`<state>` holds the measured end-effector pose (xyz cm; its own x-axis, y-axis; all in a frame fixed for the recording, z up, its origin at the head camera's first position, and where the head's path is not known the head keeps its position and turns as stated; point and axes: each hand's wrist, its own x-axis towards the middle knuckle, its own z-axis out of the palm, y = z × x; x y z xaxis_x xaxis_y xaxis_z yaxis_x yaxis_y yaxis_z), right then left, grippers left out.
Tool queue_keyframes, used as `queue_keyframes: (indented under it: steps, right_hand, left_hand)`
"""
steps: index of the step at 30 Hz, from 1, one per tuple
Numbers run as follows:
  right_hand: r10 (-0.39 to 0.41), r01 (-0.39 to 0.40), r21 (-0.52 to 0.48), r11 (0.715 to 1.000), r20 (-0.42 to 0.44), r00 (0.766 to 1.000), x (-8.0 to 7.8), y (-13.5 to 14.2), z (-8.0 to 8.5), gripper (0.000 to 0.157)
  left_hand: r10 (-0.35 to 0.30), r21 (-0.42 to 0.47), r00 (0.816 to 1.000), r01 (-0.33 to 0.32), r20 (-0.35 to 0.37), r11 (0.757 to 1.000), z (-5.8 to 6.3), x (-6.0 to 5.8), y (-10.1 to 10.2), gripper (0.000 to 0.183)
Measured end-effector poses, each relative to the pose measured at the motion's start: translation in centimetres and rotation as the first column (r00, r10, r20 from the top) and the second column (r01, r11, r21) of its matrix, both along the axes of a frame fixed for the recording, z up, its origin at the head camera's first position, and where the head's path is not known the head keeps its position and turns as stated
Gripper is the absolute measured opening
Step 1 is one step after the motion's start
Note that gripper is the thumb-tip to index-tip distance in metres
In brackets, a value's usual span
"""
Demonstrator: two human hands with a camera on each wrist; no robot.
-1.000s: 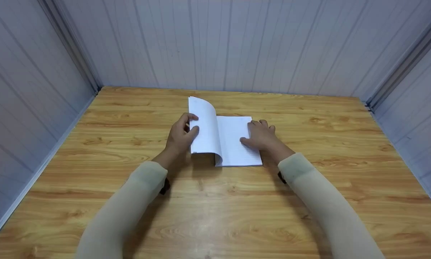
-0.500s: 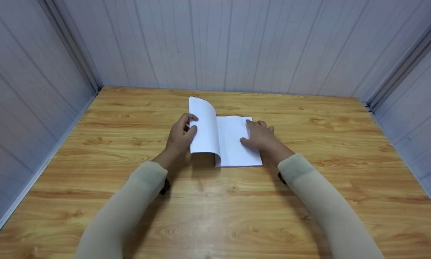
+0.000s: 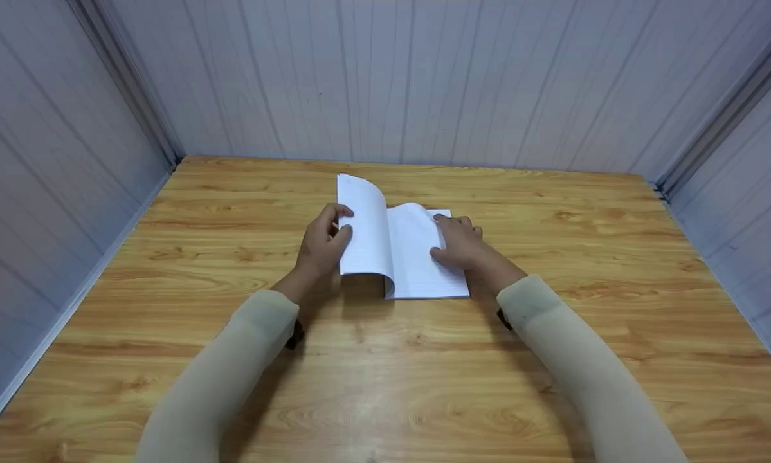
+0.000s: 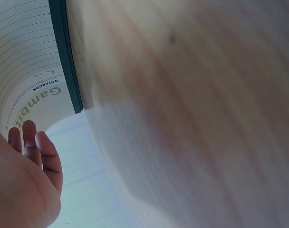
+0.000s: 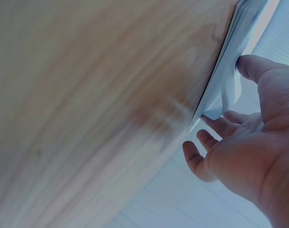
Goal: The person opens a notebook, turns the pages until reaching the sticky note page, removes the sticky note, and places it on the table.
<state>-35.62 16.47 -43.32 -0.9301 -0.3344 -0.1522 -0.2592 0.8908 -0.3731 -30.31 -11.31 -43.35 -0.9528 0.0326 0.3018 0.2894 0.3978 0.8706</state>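
An open ruled notebook (image 3: 417, 257) lies on the wooden table, its left leaves standing up in a curve. My left hand (image 3: 321, 244) grips the outer edge of those raised leaves, thumb on the near face. The left wrist view shows the printed words Gambit and NOTEBOOK on the notebook's ruled side (image 4: 40, 90), beside a dark spine strip (image 4: 66, 52). My right hand (image 3: 461, 244) is at the right edge of the flat half, pinching a page between thumb and fingers. That page (image 3: 412, 218) bulges upward near its top. In the right wrist view the bent leaf (image 5: 228, 92) shows between thumb and fingers.
The wood-grain table (image 3: 372, 379) extends around the notebook on every side. Pale panelled walls (image 3: 379, 77) close it in at the back, left and right. Both forearms wear light sleeves (image 3: 559, 334), with a dark wrist strap under each cuff.
My right fingers have slid slightly left and inward, and the top of the right page has buckled up into a bulge. The left hand and raised leaves have stayed almost still.
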Motion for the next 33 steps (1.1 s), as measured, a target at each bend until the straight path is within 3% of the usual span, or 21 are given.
queue_keyframes:
  steps: [15, 19, 22, 27, 30, 33]
  right_hand:
    - [0.01, -0.013, -0.126, 0.992, -0.023, 1.0, 0.04, -0.22, 0.28, 0.065]
    - [0.003, -0.014, -0.154, 0.988, -0.067, 0.998, 0.13, -0.12, 0.27, 0.067]
    - [-0.039, 0.012, -0.208, 0.978, -0.127, 0.991, 0.19, -0.13, 0.23, 0.069]
    - [-0.181, 0.114, -0.329, 0.937, -0.181, 0.967, 0.16, -0.35, 0.33, 0.077]
    - [-0.245, 0.174, -0.343, 0.923, -0.174, 0.954, 0.12, -0.47, 0.48, 0.078]
    - [-0.256, 0.19, -0.33, 0.925, -0.172, 0.951, 0.1, -0.54, 0.55, 0.068]
  left_hand:
    - [0.022, -0.028, 1.0, -0.021, 0.013, 0.999, 0.13, 0.09, 0.08, 0.024]
    - [0.024, -0.026, 1.0, -0.024, 0.016, 0.999, 0.11, 0.14, 0.07, 0.024]
    - [0.023, -0.02, 1.0, -0.022, 0.019, 1.0, 0.02, 0.13, 0.03, 0.024]
    - [0.021, -0.021, 1.0, -0.021, 0.001, 1.0, -0.09, 0.03, -0.02, 0.024]
    - [0.02, -0.03, 1.0, -0.02, -0.013, 0.999, -0.12, 0.0, -0.05, 0.025]
    - [0.016, -0.023, 1.0, -0.016, -0.01, 1.0, -0.1, 0.01, -0.07, 0.025]
